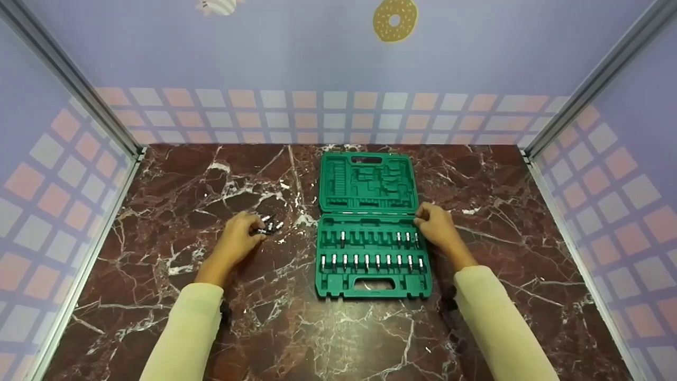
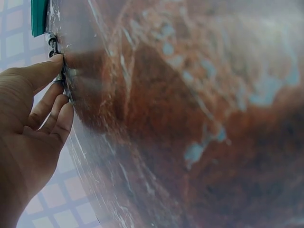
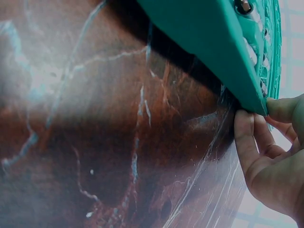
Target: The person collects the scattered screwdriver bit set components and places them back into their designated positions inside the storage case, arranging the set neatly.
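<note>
An open green plastic case (image 1: 346, 286) lies on the marble-patterned table, its lid (image 1: 338, 161) folded back. Metal socket bits (image 1: 367, 261) stand in a nearly full front row, with a few more in the row behind. Left of the case, my left hand (image 1: 238, 238) is at a small heap of loose socket bits (image 1: 271, 226); its thumb and forefinger pinch a bit (image 2: 59, 76), partly hidden by the fingers. My right hand (image 1: 436, 226) grips the case's right edge near the hinge, thumb above and fingers below, as the right wrist view shows.
Several slots in the case's back row (image 1: 370, 238) hold no bits. The lid's moulded recesses face up. Patterned panels (image 1: 338, 63) enclose the reddish-brown table (image 1: 508, 317) at the back and both sides.
</note>
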`<state>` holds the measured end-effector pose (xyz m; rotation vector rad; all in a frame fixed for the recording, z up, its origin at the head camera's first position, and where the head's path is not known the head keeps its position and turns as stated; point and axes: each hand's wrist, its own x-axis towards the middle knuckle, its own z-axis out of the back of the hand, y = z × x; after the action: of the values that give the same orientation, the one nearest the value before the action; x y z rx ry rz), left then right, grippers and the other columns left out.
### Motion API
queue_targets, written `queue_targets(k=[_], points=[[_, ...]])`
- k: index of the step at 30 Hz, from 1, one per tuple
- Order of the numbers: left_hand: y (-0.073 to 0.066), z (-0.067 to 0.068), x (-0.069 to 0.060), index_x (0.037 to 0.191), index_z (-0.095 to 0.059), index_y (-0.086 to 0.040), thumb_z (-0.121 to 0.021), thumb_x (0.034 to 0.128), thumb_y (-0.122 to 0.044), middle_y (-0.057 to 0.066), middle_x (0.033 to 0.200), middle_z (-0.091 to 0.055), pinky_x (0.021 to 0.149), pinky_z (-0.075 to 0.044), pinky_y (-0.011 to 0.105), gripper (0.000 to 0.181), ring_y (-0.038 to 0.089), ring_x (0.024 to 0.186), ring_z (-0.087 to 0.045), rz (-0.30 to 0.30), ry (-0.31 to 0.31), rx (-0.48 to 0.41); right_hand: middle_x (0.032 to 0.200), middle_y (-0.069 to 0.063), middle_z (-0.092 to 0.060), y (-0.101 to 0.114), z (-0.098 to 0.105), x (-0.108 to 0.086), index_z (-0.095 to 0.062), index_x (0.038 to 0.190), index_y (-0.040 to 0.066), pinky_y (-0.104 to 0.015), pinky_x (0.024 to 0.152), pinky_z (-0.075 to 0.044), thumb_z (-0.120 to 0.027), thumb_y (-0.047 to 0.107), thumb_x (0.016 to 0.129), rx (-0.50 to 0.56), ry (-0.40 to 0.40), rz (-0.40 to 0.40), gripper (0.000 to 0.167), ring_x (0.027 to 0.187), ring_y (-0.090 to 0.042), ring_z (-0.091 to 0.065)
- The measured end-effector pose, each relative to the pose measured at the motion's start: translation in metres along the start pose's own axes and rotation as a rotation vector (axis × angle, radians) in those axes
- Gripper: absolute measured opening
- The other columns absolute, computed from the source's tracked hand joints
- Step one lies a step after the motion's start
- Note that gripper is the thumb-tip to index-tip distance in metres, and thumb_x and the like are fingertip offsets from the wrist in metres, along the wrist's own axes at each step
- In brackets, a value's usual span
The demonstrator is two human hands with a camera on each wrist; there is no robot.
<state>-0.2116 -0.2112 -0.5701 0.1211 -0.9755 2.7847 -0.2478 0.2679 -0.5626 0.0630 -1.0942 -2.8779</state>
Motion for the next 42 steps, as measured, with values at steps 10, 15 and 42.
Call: queue_targets(k=[10, 15, 42], points=[[-0.001, 0.001, -0.001, 0.085, -0.068, 0.000, -0.082, 0.0798, 0.004, 0.016, 0.088, -0.065, 0.079, -0.055, 0.048, 0.016, 0.032, 0.082, -0.065, -0.034, 0.006, -0.005, 0.086, -0.013, -0.066, 0.000, 0.000, 0.001, -0.064, 0.094, 0.003, -0.044, 0.075, -0.048, -0.065, 0.005, 0.097, 0.006, 0.021, -0.013, 0.003, 0.080, -0.027, -0.057], [-0.003, 0.002, -0.002, 0.085, -0.068, 0.000, -0.083, 0.0800, 0.004, 0.015, 0.088, -0.068, 0.075, -0.059, 0.043, 0.016, 0.031, 0.081, -0.070, -0.042, 0.001, -0.038, 0.086, -0.013, -0.066, 0.001, 0.001, 0.001, -0.064, 0.094, 0.002, -0.045, 0.076, -0.048, -0.065, 0.006, 0.097, 0.000, 0.016, -0.015, 0.005, 0.081, -0.028, -0.057], [-0.045, -0.003, 0.000, 0.095, -0.079, -0.001, -0.081, 0.0831, 0.003, 0.016, 0.098, -0.076, 0.070, -0.056, 0.016, 0.013, 0.027, 0.085, -0.075, 0.117, 0.009, -0.308, 0.088, -0.013, -0.066, 0.000, 0.001, 0.001, -0.064, 0.095, 0.003, -0.045, 0.076, -0.049, -0.065, 0.007, 0.097, 0.006, 0.026, -0.019, 0.005, 0.082, -0.028, -0.057]])
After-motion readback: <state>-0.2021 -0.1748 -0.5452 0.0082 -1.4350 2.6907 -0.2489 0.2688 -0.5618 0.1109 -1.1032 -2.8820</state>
